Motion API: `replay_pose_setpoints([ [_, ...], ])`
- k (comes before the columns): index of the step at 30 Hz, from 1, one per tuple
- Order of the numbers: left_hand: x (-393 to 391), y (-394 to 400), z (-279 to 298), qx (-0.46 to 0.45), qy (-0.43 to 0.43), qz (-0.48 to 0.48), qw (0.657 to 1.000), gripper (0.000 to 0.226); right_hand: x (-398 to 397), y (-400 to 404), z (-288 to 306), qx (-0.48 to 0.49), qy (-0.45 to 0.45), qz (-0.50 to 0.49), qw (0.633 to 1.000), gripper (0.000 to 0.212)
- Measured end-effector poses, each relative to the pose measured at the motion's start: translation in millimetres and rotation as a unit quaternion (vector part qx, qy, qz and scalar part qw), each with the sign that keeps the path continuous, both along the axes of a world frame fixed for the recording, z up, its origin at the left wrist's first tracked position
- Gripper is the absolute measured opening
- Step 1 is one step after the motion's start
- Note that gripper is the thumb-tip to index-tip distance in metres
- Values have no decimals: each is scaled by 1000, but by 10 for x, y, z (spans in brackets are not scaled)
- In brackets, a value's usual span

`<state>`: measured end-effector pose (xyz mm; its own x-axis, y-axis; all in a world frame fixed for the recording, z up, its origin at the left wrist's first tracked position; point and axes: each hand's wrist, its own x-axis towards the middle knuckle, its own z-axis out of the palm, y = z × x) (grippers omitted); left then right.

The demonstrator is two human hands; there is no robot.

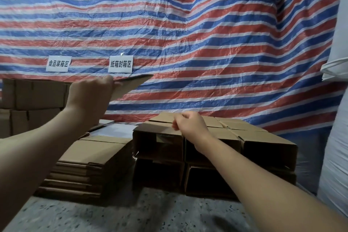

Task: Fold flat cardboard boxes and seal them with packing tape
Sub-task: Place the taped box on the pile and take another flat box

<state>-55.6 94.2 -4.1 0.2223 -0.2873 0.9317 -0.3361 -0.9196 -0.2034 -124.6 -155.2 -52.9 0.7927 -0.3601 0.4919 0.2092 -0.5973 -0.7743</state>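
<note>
My left hand (90, 94) is raised and grips a flat piece of brown cardboard (130, 84) by one edge, so the sheet sticks out to the right, seen nearly edge-on. My right hand (188, 124) hovers lower, over the top of a group of folded cardboard boxes (263, 143), its fingers curled loosely around nothing that I can see. Below my left arm lies a stack of flat cardboard boxes (90, 165). No tape roll is in view.
A red, white and blue striped tarp (188, 43) with two white paper signs (120, 64) hangs behind. More cardboard boxes (33, 96) are stacked at far left. White sacks (337, 118) stand at right. Speckled concrete floor (150, 213) lies in front.
</note>
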Motion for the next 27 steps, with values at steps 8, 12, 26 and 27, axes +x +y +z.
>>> replay_pose_setpoints([
  [8, -550, -195, 457, -41, -60, -209, 975, 37, -244, -322, 876, 108, -143, 5, 984, 37],
  [12, -681, -315, 507, -37, -14, -337, 941, 41, -440, -558, 1059, 126, -161, -20, 979, 68],
  [26, -633, -1130, 128, -458, 334, -423, 707, 43, -1084, -927, 863, 141, -162, -31, 976, 33],
  [27, -618, -1169, 70, -468, 335, -432, 695, 44, -1141, -953, 827, 128, -145, -10, 981, 35],
])
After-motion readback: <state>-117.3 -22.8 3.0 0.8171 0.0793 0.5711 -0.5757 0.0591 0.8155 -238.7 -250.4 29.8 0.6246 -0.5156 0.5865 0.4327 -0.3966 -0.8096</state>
